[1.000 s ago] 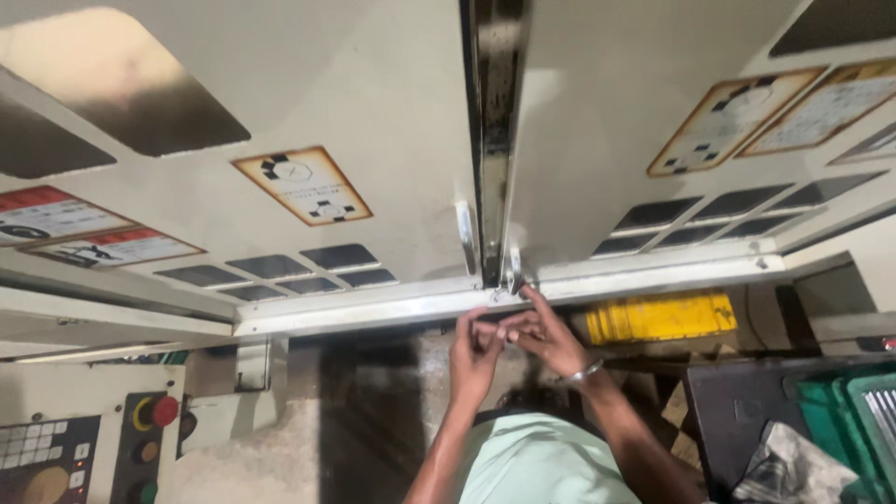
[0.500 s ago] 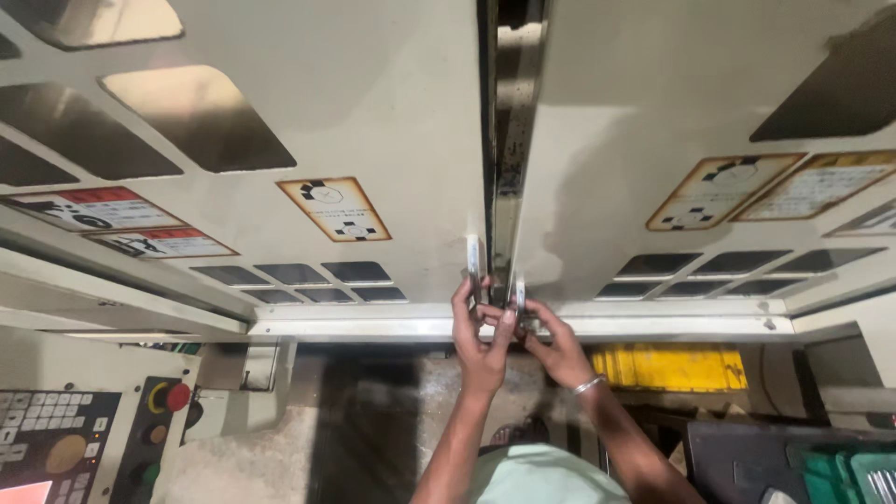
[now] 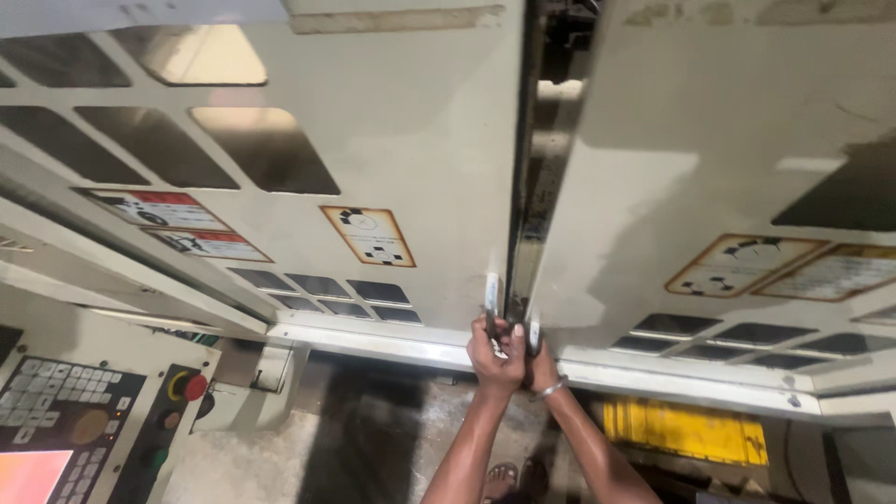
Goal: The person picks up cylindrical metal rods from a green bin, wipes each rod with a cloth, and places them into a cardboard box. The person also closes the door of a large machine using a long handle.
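gripping the two metal door handles at the seam of the machine enclosure, we have both hands up together: our left hand (image 3: pixel 493 350) is wrapped around the left door handle (image 3: pixel 491 297), fingers closed on it, and our right hand (image 3: pixel 539 366), with a bangle at the wrist, is closed on the right door handle (image 3: pixel 534 331). both handles sit low on the cream sliding doors, just above the bright bottom rail (image 3: pixel 392 343). the left door (image 3: pixel 392 140) and the right door (image 3: pixel 709 159) stand only slightly apart, with a dark narrow gap (image 3: pixel 537 177) between them running up to the top of the view. we judge the step in hand to be working the doors at their meeting edge; whether they are being drawn together or pulled apart we cannot tell from this view alone. the next move, as we read it, calls for a steady sideways pull on each handle along the rail, keeping our fingers out of the seam where the edges could pinch. as for containers, the enclosure itself is the only one here, and through the gap we see just dark metal parts, too dim to name. the control panel (image 3: pixel 70 411) with its keypad and red emergency stop button (image 3: pixel 193 385) sits low at our left, well apart from our hands, and a yellow plate (image 3: pixel 686 431) lies below the right door.
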`<state>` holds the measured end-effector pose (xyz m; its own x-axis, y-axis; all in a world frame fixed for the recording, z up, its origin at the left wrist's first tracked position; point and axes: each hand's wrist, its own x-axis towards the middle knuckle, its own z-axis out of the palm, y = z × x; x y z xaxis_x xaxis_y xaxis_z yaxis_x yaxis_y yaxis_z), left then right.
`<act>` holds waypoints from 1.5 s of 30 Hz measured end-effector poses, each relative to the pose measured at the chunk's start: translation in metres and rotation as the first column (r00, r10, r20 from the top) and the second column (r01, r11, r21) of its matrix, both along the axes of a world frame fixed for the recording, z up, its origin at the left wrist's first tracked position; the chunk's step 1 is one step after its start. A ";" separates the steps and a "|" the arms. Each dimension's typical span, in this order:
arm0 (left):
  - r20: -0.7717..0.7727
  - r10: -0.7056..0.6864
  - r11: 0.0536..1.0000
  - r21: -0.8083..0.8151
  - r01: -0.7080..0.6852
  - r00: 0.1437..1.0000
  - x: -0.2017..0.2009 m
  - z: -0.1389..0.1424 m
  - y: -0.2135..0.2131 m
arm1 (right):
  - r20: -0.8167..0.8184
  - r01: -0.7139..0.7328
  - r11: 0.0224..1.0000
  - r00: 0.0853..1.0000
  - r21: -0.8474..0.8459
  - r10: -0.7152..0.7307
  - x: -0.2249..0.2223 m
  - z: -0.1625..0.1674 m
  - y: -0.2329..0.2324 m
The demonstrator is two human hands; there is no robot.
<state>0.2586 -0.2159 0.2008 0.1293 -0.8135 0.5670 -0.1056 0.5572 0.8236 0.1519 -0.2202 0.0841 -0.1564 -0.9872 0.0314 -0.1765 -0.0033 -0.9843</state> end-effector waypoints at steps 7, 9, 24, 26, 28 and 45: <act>0.024 -0.014 0.996 -0.083 0.016 1.000 0.000 0.004 -0.003 | 0.443 0.021 1.000 0.896 -0.009 -0.014 0.005 -0.006 -0.001; 0.026 -0.053 0.996 -0.064 0.054 0.998 0.003 0.004 -0.005 | 0.569 0.051 0.999 0.822 -0.017 -0.033 0.008 -0.009 -0.003; 0.117 -0.178 0.932 -0.299 0.206 0.977 0.009 -0.007 -0.027 | 0.473 0.240 0.971 0.854 0.008 -0.215 0.010 0.003 -0.004; 0.113 -0.202 0.925 -0.304 0.227 0.973 0.011 -0.009 -0.025 | 0.677 0.207 0.978 0.724 -0.031 -0.131 0.011 0.004 -0.005; 0.116 -0.234 0.910 -0.324 0.259 0.965 0.010 -0.010 -0.027 | 0.643 0.257 0.966 0.741 -0.008 -0.192 0.011 0.007 -0.005; 0.140 -0.237 0.898 -0.346 0.272 0.961 0.006 -0.018 -0.036 | 0.340 0.341 0.924 0.901 -0.174 -0.269 0.012 0.017 0.016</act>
